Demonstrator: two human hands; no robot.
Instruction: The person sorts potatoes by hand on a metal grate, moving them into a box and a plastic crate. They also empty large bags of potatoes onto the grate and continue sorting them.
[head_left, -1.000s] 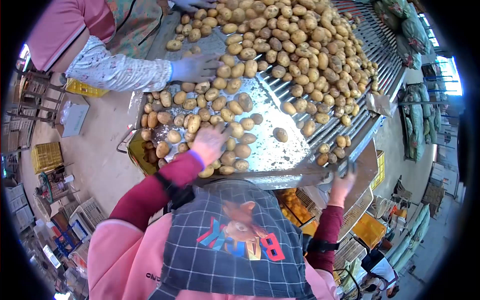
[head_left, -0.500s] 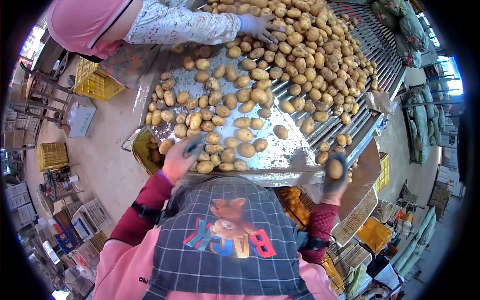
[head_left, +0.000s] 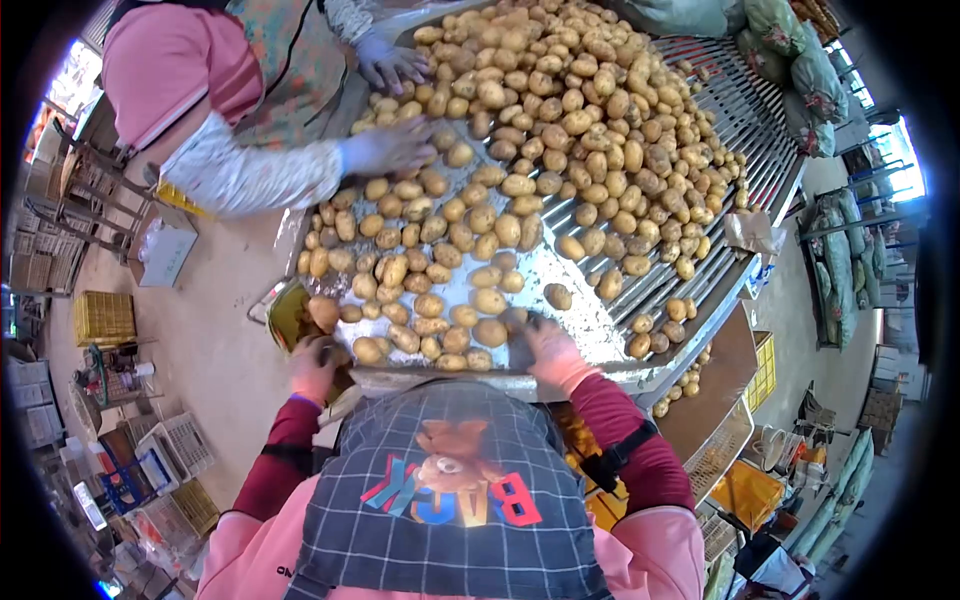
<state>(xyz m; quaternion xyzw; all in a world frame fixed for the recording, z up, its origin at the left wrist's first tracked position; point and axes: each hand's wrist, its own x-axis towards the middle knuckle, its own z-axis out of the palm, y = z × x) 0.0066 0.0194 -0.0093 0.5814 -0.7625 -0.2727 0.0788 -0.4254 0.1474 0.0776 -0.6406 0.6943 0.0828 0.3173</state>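
Note:
My left hand (head_left: 316, 366), in a glove with dark fingers, is at the table's near left corner, its fingers loosely curved and apart. A potato (head_left: 323, 312) shows just beyond its fingertips, over a yellow-green container (head_left: 288, 318) that is partly hidden. At the near edge of the metal sorting table (head_left: 585, 325), my right hand (head_left: 546, 350) is open, its dark gloved fingers reaching left beside a potato (head_left: 490, 332) at the end of the spread group. Many loose potatoes (head_left: 430, 305) lie between my two hands.
A large potato heap (head_left: 590, 120) covers the slatted rack (head_left: 745, 95) at the back. Across the left side, a co-worker's gloved hands (head_left: 395, 148) are over the potatoes. A carton (head_left: 165, 248) and a yellow crate (head_left: 104, 318) stand on the floor at left.
My right hand has moved left from the rack's side, and the potato it held is out of it. My left hand has drawn back to the corner. The co-worker's arm has swung nearer.

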